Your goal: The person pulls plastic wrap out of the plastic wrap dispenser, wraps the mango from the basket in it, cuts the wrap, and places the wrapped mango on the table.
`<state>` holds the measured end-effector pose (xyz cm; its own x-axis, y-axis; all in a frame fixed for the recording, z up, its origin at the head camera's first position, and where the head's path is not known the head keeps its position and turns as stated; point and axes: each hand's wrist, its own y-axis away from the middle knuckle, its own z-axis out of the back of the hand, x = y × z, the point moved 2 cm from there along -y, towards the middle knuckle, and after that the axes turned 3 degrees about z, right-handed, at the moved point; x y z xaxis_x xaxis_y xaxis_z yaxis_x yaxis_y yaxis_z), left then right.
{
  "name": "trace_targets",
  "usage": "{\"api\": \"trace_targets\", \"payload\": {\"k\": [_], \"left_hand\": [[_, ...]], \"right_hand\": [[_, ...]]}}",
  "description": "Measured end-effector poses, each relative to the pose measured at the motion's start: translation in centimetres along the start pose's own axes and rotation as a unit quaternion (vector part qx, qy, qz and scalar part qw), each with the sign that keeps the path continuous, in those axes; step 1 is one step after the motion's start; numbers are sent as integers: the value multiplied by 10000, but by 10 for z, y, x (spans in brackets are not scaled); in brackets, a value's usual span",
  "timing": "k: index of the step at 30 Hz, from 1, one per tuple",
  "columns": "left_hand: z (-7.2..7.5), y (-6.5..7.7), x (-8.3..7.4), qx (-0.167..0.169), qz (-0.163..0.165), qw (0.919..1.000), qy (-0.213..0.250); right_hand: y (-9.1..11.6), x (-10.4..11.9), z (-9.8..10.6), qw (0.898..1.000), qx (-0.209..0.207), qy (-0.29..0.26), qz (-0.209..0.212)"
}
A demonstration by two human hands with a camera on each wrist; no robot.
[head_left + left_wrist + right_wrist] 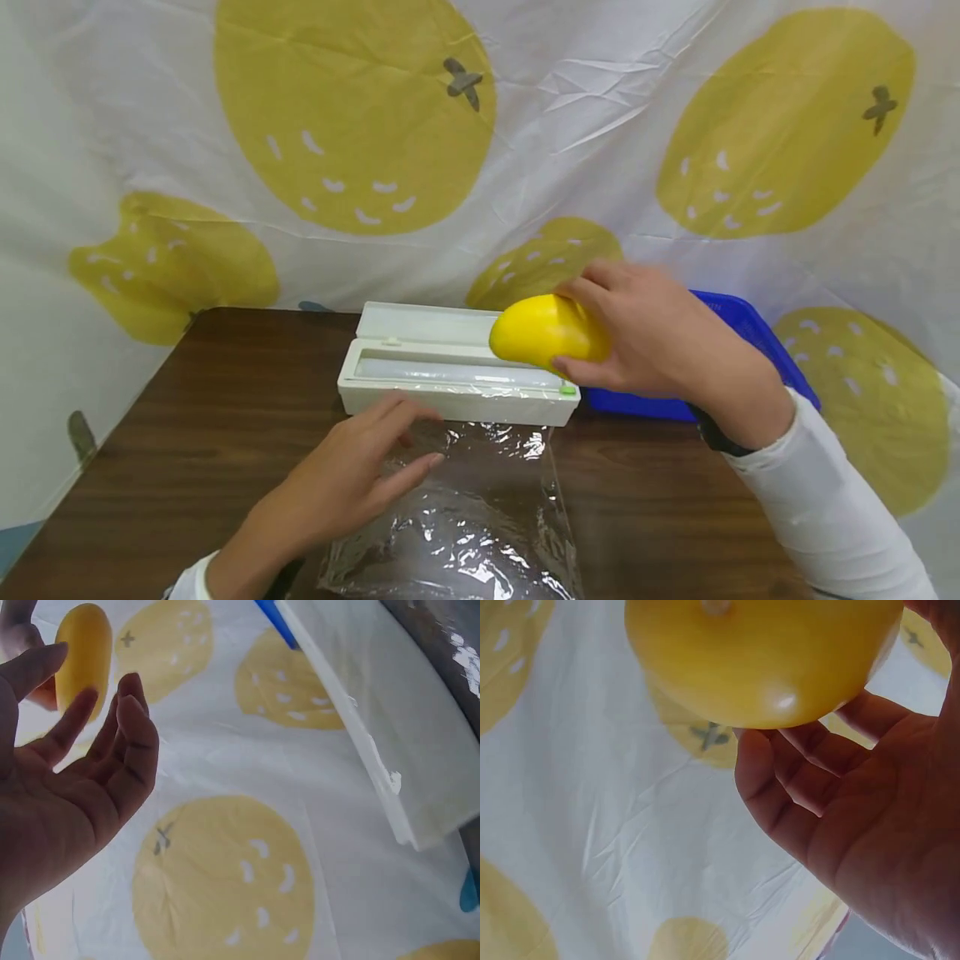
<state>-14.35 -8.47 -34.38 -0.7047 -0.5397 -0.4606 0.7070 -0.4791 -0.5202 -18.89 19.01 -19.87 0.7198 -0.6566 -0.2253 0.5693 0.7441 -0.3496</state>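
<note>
A smooth yellow mango (pixel 540 329) is held up by my right hand (pixel 652 333), with the thumb and fingers gripping its right end. In the right wrist view, the mango (pixel 772 660) sits against the fingertips. My left hand (pixel 348 471) hovers over a sheet of clear cling film (pixel 465 533), its fingers loosely bent and holding nothing. That film extends toward me from a white cling film dispenser (pixel 457 404), whose lid (pixel 427 323) stands open. A pale roll (pixel 450 371) lies inside, and the mango overlaps the dispenser's right part in the head view.
A blue plastic basket (pixel 757 333) stands to the right of the dispenser, partly behind my right arm. The dark wooden table (pixel 232 417) backs onto a white cloth (pixel 570 175) printed with yellow fruit.
</note>
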Motion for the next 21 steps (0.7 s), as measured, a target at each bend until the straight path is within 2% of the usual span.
{"api": "trace_targets", "payload": {"k": [4, 11, 16, 21], "left_hand": [[1, -8, -7, -178, -11, 9994, 288], [5, -11, -12, -318, 351, 9973, 568], [5, -12, -16, -313, 206, 9958, 838], [5, -11, -18, -416, 77, 9932, 1083]], "right_hand": [[-3, 21, -1, 9995, 62, -52, 316], [-5, 49, -11, 9970, 159, -61, 754], [-4, 64, -19, 9948, 47, -135, 1010], [-4, 74, -24, 9939, 11, -147, 1091]]}}
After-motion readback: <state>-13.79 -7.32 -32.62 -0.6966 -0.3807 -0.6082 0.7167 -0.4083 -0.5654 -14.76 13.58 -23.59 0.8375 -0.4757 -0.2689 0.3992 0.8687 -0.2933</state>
